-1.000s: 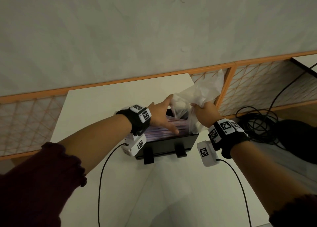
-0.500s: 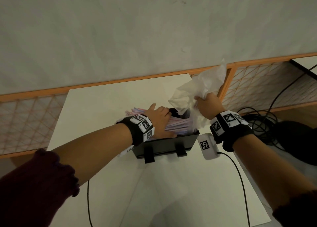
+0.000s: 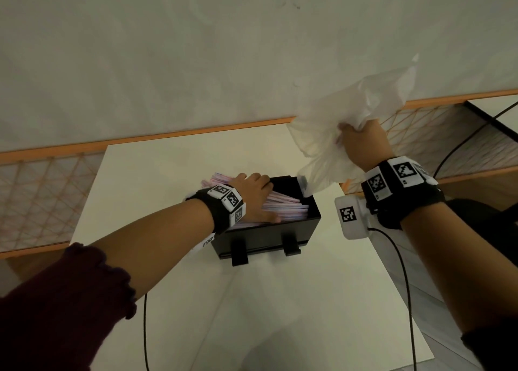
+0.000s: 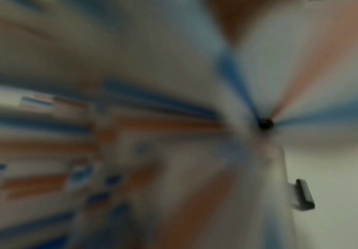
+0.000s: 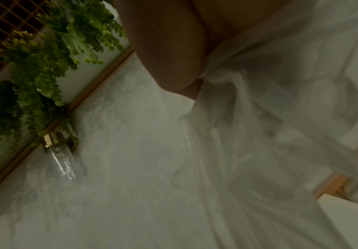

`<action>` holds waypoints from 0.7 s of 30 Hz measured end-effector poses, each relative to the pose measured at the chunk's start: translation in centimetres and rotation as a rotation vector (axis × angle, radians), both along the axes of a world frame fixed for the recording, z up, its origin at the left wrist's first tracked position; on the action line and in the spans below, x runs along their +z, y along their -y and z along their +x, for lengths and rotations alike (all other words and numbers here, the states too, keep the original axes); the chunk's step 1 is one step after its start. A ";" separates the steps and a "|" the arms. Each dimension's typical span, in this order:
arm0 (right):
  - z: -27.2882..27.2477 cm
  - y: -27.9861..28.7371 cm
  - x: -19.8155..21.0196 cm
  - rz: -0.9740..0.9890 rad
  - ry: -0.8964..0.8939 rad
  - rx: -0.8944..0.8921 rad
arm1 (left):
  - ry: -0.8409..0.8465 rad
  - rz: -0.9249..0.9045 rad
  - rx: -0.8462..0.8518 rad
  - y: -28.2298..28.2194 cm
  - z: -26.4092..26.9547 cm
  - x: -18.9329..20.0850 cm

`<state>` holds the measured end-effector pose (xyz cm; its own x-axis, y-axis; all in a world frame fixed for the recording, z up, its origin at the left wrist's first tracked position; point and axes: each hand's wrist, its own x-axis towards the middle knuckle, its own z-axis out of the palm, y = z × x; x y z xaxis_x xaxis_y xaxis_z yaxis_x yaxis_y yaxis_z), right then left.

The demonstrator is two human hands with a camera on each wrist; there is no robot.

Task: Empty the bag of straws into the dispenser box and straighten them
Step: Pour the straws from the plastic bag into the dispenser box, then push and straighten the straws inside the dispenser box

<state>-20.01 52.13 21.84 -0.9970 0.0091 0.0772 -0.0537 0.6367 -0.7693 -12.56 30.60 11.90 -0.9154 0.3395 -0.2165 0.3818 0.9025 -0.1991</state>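
A black dispenser box (image 3: pixel 269 236) stands on the white table (image 3: pixel 280 300), filled with a heap of paper-wrapped straws (image 3: pixel 286 206). Some straw ends stick out over its left end (image 3: pixel 221 177). My left hand (image 3: pixel 256 198) lies on the heap, fingers spread and bent over the straws, thumb along the near wall. The left wrist view is a blur of blue and orange striped straws (image 4: pixel 152 104). My right hand (image 3: pixel 360 139) grips the crumpled, limp translucent plastic bag (image 3: pixel 342 124) up and to the right of the box. The bag (image 5: pixel 269 134) fills the right wrist view.
The table ends close to the right of the box. Beyond that edge lie black cables (image 3: pixel 459 149) and a lattice panel with orange trim (image 3: pixel 437 135). A grey wall (image 3: pixel 196 48) runs behind the table. A wall lamp (image 5: pixel 60 153) and hanging greenery (image 5: pixel 35 59) show in the right wrist view.
My right hand has lifted the bag up and to the right, away from the box. My left hand has slid left and settled onto the straws.
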 end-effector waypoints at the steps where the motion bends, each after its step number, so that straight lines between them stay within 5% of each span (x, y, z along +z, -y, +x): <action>1: 0.2 0.2 0.1 -0.008 -0.010 0.023 | 0.004 0.028 0.007 -0.1 0.0 0.4; 6: 1.6 1.6 0.0 -0.047 -0.034 0.118 | -0.051 0.245 0.083 0.3 0.5 4.2; 13: 5.0 7.0 1.7 -0.027 0.026 0.444 | -0.117 1.187 0.042 0.6 2.2 9.9; 17: 5.8 9.4 2.7 0.009 0.031 0.638 | -0.390 1.195 0.149 3.9 3.6 11.1; 21: 4.9 8.3 0.5 0.107 0.051 0.692 | -0.650 1.115 0.645 11.5 6.1 7.1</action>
